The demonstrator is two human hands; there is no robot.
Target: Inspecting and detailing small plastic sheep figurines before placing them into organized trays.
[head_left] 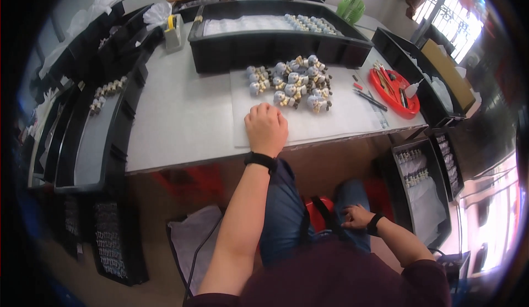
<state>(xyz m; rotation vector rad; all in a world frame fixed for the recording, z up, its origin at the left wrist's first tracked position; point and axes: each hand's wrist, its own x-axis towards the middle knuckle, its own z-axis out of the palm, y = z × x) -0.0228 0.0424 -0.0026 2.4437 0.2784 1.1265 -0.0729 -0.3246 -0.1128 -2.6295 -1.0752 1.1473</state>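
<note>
The left hand's grip (266,129) rests palm down on a pale, flat-topped surface (176,109), over a thin white sheet (325,131). Its fingers bend under the knuckles; from above, it is impossible to tell how tightly they are closed or whether anything sits beneath them.

Directly ahead and to the right lies a close cluster of small figurines with blue-grey heads, cream bodies and dark brown feet (297,79), all on the sheet. The nearest figurine (286,99) lies just beyond the knuckles, slightly right of them. Its long axis runs mostly crosswise to the person, grey head toward the left and feet toward the right, and many others lie much the same way.

The left hand is clearly the nearer one. The right hand (358,217) is below the surface's front edge, by the right thigh in blue jeans (352,193), well apart from the figurines; its fingers are loose and partly spread, with nothing visible in them.

Behind the cluster stands a long black plastic tray (275,53). To the right, a round red plastic dish (406,113) holds slim tools.
</note>
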